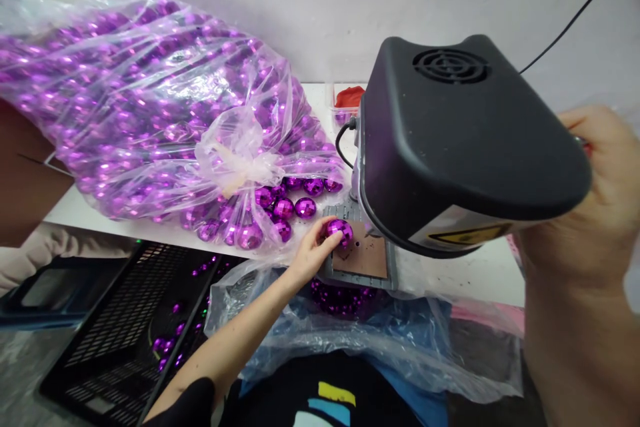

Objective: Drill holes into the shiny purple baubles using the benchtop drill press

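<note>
My left hand (319,246) pinches a shiny purple faceted ball (341,232) between thumb and fingers. It holds the ball over a brown board (367,257) with a small hole, which lies on a grey metal base plate (395,273). Above and to the right looms the black housing of a bench machine (470,140), with a round vent on top and a yellow warning label. At the housing's right side, my right hand (600,153) is closed, large and close to the camera. A bit of metal and red shows by its fingers; the housing hides most of its grip.
A big clear plastic bag (165,100) of purple balls fills the table's left side, several loose balls (284,209) at its mouth. Behind stands a clear tub (345,107) with red material. Below left is a black crate (95,347) with balls; plastic sheeting (390,347) covers the lap.
</note>
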A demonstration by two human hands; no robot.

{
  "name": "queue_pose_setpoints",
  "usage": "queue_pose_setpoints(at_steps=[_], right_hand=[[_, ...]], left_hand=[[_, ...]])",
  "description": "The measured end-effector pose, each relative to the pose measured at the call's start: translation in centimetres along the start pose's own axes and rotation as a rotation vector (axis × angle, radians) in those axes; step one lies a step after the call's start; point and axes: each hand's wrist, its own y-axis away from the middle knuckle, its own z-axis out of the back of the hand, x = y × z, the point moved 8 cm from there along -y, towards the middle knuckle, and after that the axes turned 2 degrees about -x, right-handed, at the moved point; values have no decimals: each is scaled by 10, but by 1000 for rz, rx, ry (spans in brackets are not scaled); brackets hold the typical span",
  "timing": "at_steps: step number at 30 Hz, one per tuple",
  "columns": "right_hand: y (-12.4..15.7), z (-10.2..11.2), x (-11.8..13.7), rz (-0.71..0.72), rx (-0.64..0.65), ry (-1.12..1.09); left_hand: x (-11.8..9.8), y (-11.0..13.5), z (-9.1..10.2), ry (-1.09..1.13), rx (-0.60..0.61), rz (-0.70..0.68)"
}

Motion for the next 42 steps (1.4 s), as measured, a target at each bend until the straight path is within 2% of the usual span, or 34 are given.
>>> queue_pose_setpoints(at_steps=[6,12,16,23,27,30,36,42], right_hand=[[1,-1,1,-10,0,0],[0,-3,2,-15,17,2],[0,-3,3,-14,8,1],[0,-3,5,20,-19,12],[0,-2,2,12,-6,19],[0,-2,3,21,1,20],[0,-2,5,17,-4,44],[0,0,3,29,-18,10]], left_hand=[[-2,0,-12,-464,-81,-133],[-20,7,-26,-701,-139,-344],[-23,9,-34,-784,-121,-407],[-23,6,-39,-782,-63,-418],[-25,13,-46,-751,18,-482],[-24,18,-46,-716,36,-500],[-19,14,-48,-647,119,-474],[-18,5,-51,-586,197,-378]])
